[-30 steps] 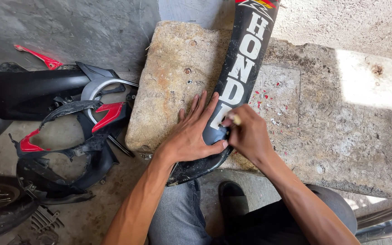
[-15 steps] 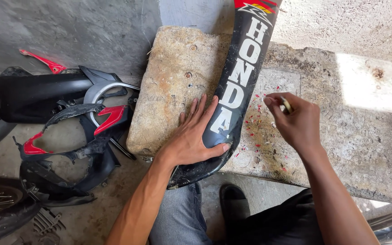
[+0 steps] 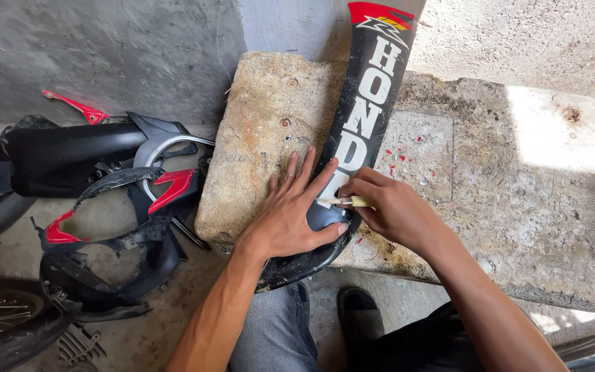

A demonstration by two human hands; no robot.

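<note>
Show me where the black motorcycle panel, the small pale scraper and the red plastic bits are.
black motorcycle panel (image 3: 373, 96), head view, on its upper middle face.
small pale scraper (image 3: 344, 201), head view, on its shaft beside the right hand's fingers.
red plastic bits (image 3: 397, 156), head view, on flecks lying on the stone.

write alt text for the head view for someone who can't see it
The left hand presses a long black motorcycle panel flat on a stone slab while the right hand holds a small pale blade against it. Stripped black-and-red fairings lie left.

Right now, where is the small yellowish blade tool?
In the head view, the small yellowish blade tool is pinched in the right hand, its tip on the black panel beside the left hand.
</note>
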